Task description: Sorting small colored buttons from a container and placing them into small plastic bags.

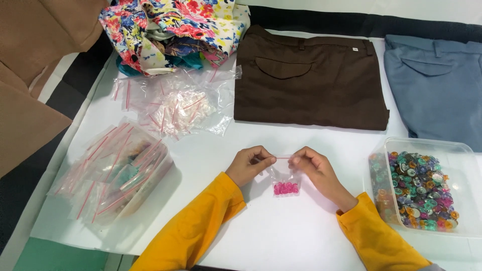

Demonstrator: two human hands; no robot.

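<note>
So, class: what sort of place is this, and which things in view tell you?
Probably a garment workshop's packing table: folded brown trousers, a clear tub of coloured buttons, heaps of small zip bags, and both hands pinching a small bag of pink buttons.

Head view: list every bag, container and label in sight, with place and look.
Small zip bag: held at its top by left hand and right hand; clear, pink buttons inside.
Filled bags pile: left; clear, red strips.
Empty bags heap: upper left; clear.
Plastic tub: right; clear, multicoloured buttons.
Tag: brown trousers' waistband; small, white.
</note>
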